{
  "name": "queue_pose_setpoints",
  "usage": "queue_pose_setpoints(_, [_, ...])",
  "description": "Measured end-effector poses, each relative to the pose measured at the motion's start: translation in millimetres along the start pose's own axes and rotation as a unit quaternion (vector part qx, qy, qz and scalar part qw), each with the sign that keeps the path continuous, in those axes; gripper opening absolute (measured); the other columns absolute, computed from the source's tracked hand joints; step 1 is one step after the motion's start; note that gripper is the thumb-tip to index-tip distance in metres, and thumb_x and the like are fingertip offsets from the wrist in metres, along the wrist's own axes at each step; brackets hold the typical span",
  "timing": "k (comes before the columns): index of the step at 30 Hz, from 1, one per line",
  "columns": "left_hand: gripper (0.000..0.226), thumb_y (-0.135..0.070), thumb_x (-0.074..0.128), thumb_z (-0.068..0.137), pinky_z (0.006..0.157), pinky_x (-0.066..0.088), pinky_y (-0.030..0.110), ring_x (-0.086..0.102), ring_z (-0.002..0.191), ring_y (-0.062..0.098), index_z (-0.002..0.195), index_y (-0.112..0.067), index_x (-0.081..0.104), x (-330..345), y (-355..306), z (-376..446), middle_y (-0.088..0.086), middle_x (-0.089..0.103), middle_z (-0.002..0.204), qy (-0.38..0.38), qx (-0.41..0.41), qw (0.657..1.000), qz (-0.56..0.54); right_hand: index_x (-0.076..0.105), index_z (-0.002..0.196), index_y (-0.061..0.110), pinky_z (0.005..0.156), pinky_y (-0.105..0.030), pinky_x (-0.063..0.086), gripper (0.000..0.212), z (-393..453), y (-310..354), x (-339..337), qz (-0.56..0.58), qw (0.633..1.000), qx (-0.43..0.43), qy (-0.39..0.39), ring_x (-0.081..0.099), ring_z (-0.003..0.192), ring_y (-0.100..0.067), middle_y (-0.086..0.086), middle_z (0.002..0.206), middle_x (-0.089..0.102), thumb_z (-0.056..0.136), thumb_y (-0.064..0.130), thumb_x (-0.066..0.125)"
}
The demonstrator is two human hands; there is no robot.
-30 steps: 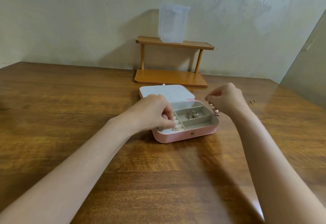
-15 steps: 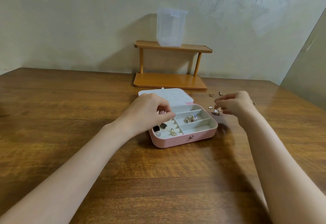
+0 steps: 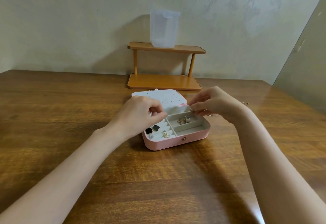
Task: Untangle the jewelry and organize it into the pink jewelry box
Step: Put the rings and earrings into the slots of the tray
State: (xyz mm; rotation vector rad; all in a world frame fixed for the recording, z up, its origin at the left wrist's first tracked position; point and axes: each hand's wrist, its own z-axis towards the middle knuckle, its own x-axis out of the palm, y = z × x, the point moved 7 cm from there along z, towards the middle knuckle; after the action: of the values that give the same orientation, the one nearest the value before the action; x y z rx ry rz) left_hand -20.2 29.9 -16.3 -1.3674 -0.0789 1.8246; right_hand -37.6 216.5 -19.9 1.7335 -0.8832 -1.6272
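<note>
Head view: the open pink jewelry box (image 3: pixel 176 140) sits mid-table. The left hand (image 3: pixel 141 116) hovers over its left side, fingers curled closed; the right hand (image 3: pixel 217 105) pinches a small ring (image 3: pixel 192 110) above the far right compartment.

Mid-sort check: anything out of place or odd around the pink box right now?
One thing: a small gold piece lies loose on the table, right of the right hand, outside the pink box. Inside, a clump of gold jewelry sits heaped in the middle right compartment, possibly tangled. Nothing looks spilled or damaged.
</note>
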Motion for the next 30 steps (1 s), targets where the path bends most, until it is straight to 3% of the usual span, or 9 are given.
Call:
queue_pose_setpoints(5, [0.011,-0.024,0.066,0.085,0.054,0.035,0.006,0.049,0.058,-0.012,0.078,-0.017,0.071,2.5,-0.4,-0.2,-0.016,0.053,0.059,0.009,-0.002,1.000,0.005,0.070,0.089,0.007,0.050,-0.013,0.047,0.005,0.3,3.0,3.9,0.001,1.000,0.001,0.019,0.063,0.059,-0.007,-0.007,0.077,0.070,0.085,0.008,0.066])
queue_pose_setpoints(9, [0.010,-0.024,0.066,0.086,0.053,0.035,0.005,0.048,0.057,-0.014,0.077,-0.020,0.068,3.2,-0.9,-0.8,-0.017,0.052,0.060,0.015,-0.003,1.000,0.010,0.069,0.090,0.008,0.056,-0.018,0.050,0.006,3.1,2.5,4.6,-0.015,1.000,0.009,0.022,0.063,0.064,-0.011,-0.008,0.081,0.071,0.087,0.010,0.065])
queue_pose_setpoints(12, [0.010,-0.024,0.066,0.086,0.053,0.035,0.006,0.050,0.058,-0.012,0.076,-0.021,0.068,3.5,0.1,0.3,-0.018,0.054,0.061,0.007,-0.006,1.000,0.011,0.069,0.091,0.004,0.060,-0.021,0.052,0.010,12.4,-8.6,-19.1,-0.033,0.995,0.003,-0.092,0.063,0.066,-0.014,-0.009,0.080,0.070,0.089,0.010,0.061])
queue_pose_setpoints(15, [0.012,-0.027,0.064,0.087,0.055,0.037,0.010,0.053,0.062,-0.002,0.082,-0.019,0.072,8.3,-1.2,1.5,-0.013,0.061,0.069,0.012,-0.010,1.000,0.015,0.071,0.091,0.002,0.070,-0.030,0.052,0.014,18.8,-36.7,-43.3,-0.121,0.964,0.037,-0.235,0.061,0.074,-0.025,-0.017,0.092,0.070,0.090,0.006,0.058])
queue_pose_setpoints(20, [0.013,-0.026,0.063,0.088,0.057,0.035,0.012,0.052,0.063,0.000,0.083,-0.018,0.072,6.1,-2.3,1.4,-0.015,0.059,0.068,0.008,-0.005,1.000,0.015,0.072,0.100,0.010,0.080,-0.030,0.046,0.024,33.5,-57.1,-22.0,-0.240,0.951,0.038,-0.193,0.060,0.097,-0.034,-0.019,0.107,0.066,0.088,0.001,0.053])
queue_pose_setpoints(24, [0.012,-0.026,0.063,0.087,0.053,0.031,0.009,0.048,0.056,-0.005,0.076,-0.023,0.068,3.6,-0.7,0.3,-0.021,0.050,0.059,0.002,-0.011,1.000,0.014,0.074,0.088,0.007,0.084,-0.035,0.051,0.023,31.0,-49.6,-25.5,-0.237,0.948,0.011,-0.214,0.062,0.094,-0.034,-0.020,0.097,0.068,0.084,-0.004,0.054])
queue_pose_setpoints(27, [0.013,-0.026,0.063,0.087,0.054,0.030,0.010,0.048,0.055,-0.004,0.078,-0.020,0.070,2.7,-0.6,0.0,-0.021,0.050,0.058,-0.003,-0.009,1.000,0.009,0.071,0.075,0.007,0.081,-0.039,0.054,0.022,24.3,-46.8,-32.4,-0.202,0.954,0.009,-0.222,0.065,0.080,-0.032,-0.017,0.079,0.068,0.083,-0.007,0.056])
queue_pose_setpoints(30, [0.013,-0.027,0.063,0.087,0.056,0.032,0.011,0.049,0.057,-0.003,0.079,-0.020,0.071,1.8,-0.8,0.4,-0.021,0.051,0.059,-0.006,-0.007,1.000,0.010,0.069,0.072,0.005,0.076,-0.033,0.055,0.018,20.0,-44.6,-36.8,-0.128,0.968,0.014,-0.217,0.062,0.064,-0.023,-0.014,0.071,0.067,0.082,-0.007,0.059])
